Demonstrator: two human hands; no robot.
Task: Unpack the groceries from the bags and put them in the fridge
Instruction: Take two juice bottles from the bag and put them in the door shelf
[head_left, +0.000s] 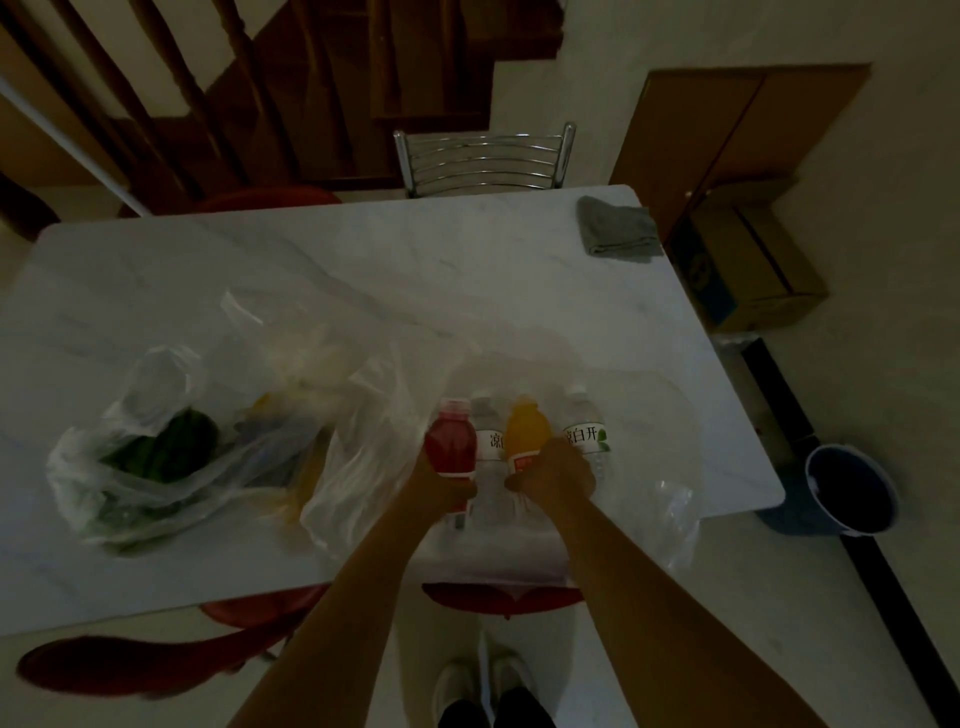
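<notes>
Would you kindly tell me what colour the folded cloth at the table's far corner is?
The cloth is grey, in the head view.

Four bottles, three bags.

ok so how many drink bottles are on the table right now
4, in a row near the table's front edge: red bottle in the left hand, a clear water bottle, orange bottle in the right hand, another water bottle. The bags may hide more.

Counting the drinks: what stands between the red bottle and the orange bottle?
In the head view, a clear water bottle stands between the red bottle and the orange bottle.
</notes>
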